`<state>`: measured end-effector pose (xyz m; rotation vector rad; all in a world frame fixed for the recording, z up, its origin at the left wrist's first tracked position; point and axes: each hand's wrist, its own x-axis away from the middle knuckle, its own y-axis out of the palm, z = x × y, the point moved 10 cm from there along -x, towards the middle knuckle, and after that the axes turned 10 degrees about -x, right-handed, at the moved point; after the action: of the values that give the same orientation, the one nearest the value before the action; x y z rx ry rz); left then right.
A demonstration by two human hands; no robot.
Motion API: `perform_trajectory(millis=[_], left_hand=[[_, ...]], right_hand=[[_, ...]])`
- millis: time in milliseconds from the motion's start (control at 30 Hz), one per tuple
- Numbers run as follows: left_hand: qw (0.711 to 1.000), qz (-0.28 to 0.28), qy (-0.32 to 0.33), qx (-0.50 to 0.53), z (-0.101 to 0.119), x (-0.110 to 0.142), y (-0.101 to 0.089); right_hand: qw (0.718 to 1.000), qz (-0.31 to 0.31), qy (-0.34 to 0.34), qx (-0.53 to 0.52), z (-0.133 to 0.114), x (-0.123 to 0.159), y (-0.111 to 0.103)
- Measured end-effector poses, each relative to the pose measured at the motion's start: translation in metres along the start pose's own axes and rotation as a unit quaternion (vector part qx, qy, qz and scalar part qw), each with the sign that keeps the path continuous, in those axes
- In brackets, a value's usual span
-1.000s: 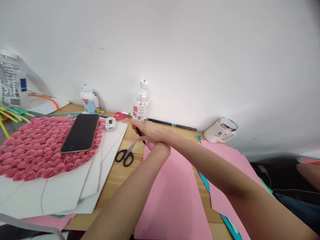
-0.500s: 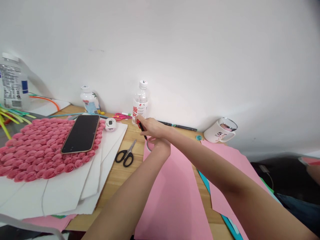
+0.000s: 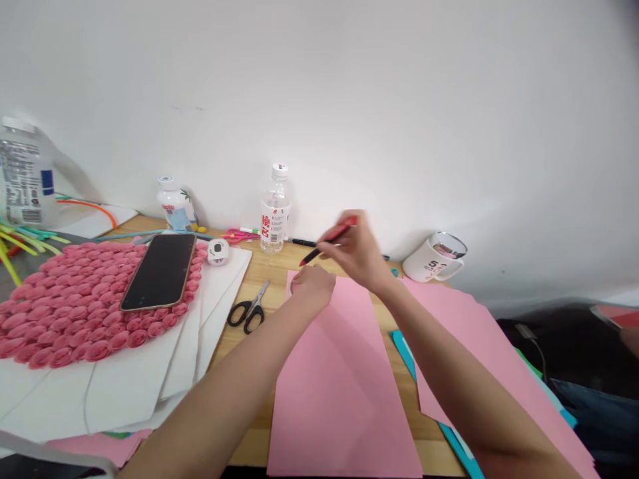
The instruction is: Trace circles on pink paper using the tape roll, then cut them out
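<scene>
My right hand (image 3: 360, 256) is closed round a red and black pen (image 3: 329, 238), held above the far end of a pink paper sheet (image 3: 339, 379); the pen's tip points down to the left. My left hand (image 3: 312, 286) rests curled on the sheet's far left corner, over a small round object that is mostly hidden under it. Black-handled scissors (image 3: 248, 309) lie just left of that hand on the wooden table (image 3: 239, 346). A clear plastic bottle (image 3: 274, 211) stands behind the hands by the wall.
At the left, a board of pink paper roses (image 3: 74, 299) carries a dark phone (image 3: 160, 271), on white sheets (image 3: 124, 379). A white mug (image 3: 432, 261) stands at the back right beside more pink paper (image 3: 479, 346). Pink scissors (image 3: 240, 234), a small bottle (image 3: 174, 206) and a large bottle (image 3: 22, 174) stand along the back.
My right hand has swung with the pen from the left of the sheet's corner up and to the right. My left hand has stayed on the corner.
</scene>
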<state>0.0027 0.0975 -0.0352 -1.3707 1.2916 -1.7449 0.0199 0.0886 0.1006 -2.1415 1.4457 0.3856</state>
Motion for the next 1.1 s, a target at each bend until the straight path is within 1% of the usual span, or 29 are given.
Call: perform_trajectory(millis=[33, 67, 100, 133, 167, 200, 233, 267, 300, 333, 367, 400, 433, 500, 567, 700, 833, 967, 1033, 1100], left_hand=[[1.000, -0.001, 0.004, -0.017, -0.002, 0.001, -0.002], [0.999, -0.003, 0.010, -0.034, -0.004, 0.002, -0.003], [0.999, -0.006, 0.018, -0.048, -0.005, 0.003, -0.005], [0.998, -0.009, 0.026, -0.057, -0.005, 0.004, -0.007], [0.997, -0.013, 0.037, -0.067, -0.005, 0.004, -0.008], [0.996, -0.018, 0.048, -0.078, -0.004, 0.005, -0.009], [0.994, -0.021, 0.062, -0.090, -0.002, 0.004, -0.010], [0.992, -0.022, 0.074, -0.101, 0.000, 0.004, -0.011], [0.990, -0.023, 0.083, -0.110, 0.002, 0.004, -0.012], [0.989, -0.023, 0.088, -0.116, 0.004, 0.003, -0.013], [0.989, -0.023, 0.089, -0.120, 0.004, 0.002, -0.013], [0.989, -0.022, 0.087, -0.120, 0.005, 0.002, -0.014], [0.989, -0.022, 0.083, -0.119, 0.005, 0.002, -0.015], [0.990, -0.022, 0.075, -0.117, 0.004, 0.004, -0.017], [0.991, -0.020, 0.069, -0.110, 0.004, 0.008, -0.020], [0.993, -0.015, 0.063, -0.098, 0.003, 0.014, -0.025], [0.994, -0.009, 0.058, -0.088, 0.004, 0.012, -0.025], [0.994, -0.006, 0.060, -0.091, 0.004, 0.010, -0.023], [0.994, -0.005, 0.064, -0.092, 0.004, 0.010, -0.022], [0.994, -0.005, 0.067, -0.090, 0.004, 0.010, -0.022]], right_hand=[[0.993, 0.112, -0.029, -0.007, -0.009, 0.019, -0.030], [0.978, 0.204, -0.055, -0.003, -0.015, 0.043, -0.053], [0.955, 0.283, -0.085, 0.011, -0.022, 0.070, -0.071], [0.938, 0.326, -0.108, 0.032, -0.026, 0.096, -0.078], [0.932, 0.336, -0.126, 0.055, -0.028, 0.116, -0.077], [0.939, 0.305, -0.141, 0.080, -0.029, 0.129, -0.067], [0.952, 0.245, -0.148, 0.104, -0.027, 0.135, -0.051], [0.964, 0.179, -0.148, 0.131, -0.023, 0.139, -0.032], [0.967, 0.092, -0.176, 0.156, -0.023, 0.141, -0.007], [0.961, 0.018, -0.207, 0.182, -0.023, 0.144, 0.015], [0.947, -0.035, -0.240, 0.211, -0.023, 0.145, 0.034], [0.928, -0.075, -0.273, 0.241, -0.023, 0.146, 0.050], [0.910, -0.098, -0.297, 0.271, -0.021, 0.145, 0.062], [0.881, -0.128, -0.319, 0.327, -0.012, 0.139, 0.081], [0.861, -0.149, -0.320, 0.367, 0.000, 0.133, 0.095], [0.842, -0.169, -0.302, 0.414, 0.017, 0.128, 0.110], [0.838, -0.181, -0.292, 0.424, 0.020, 0.123, 0.116], [0.849, -0.213, -0.252, 0.414, 0.026, 0.121, 0.120], [0.854, -0.214, -0.235, 0.413, 0.026, 0.122, 0.119], [0.857, -0.211, -0.232, 0.409, 0.022, 0.126, 0.116]])
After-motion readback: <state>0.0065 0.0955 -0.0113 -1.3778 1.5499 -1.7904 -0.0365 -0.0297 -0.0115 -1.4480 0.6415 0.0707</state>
